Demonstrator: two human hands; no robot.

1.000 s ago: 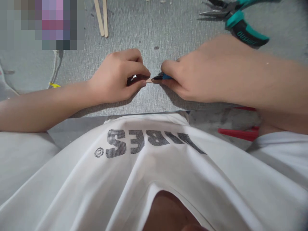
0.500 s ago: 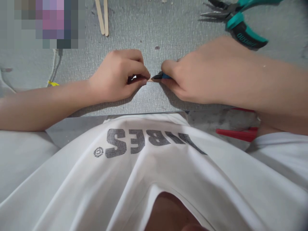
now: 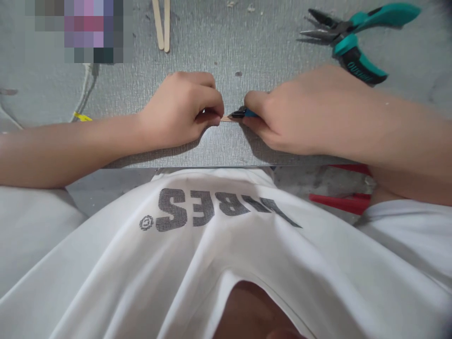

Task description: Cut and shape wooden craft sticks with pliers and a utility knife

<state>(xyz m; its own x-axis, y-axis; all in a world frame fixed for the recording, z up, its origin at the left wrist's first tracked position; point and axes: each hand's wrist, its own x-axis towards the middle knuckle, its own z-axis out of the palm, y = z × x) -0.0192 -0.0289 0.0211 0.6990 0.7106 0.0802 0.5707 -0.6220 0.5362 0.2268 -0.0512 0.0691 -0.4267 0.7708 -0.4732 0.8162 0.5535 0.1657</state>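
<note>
Near the table's front edge, my left hand [image 3: 183, 108] pinches a thin wooden stick [image 3: 226, 119] between thumb and fingers. Only a short piece of the stick shows, just past the fingertips. Opposite it, my right hand [image 3: 293, 117] is closed round a small tool [image 3: 238, 113] with a dark pointed tip and a blue handle. Its tip lies against or just over the stick; I cannot tell which. Most of that tool is hidden inside my right hand, so its exact kind does not show.
Pliers with teal and black handles [image 3: 360, 59] lie spread at the back right of the grey textured table [image 3: 226, 150]. Two flat wooden sticks [image 3: 162, 28] are at the back. A cable with a yellow tie [image 3: 83, 117] runs at left. Something red [image 3: 341, 202] shows below the table edge.
The view has shifted slightly, so hands and table things appear a little displaced. Both hands keep their grips, with the tool's tip still at the stick.
</note>
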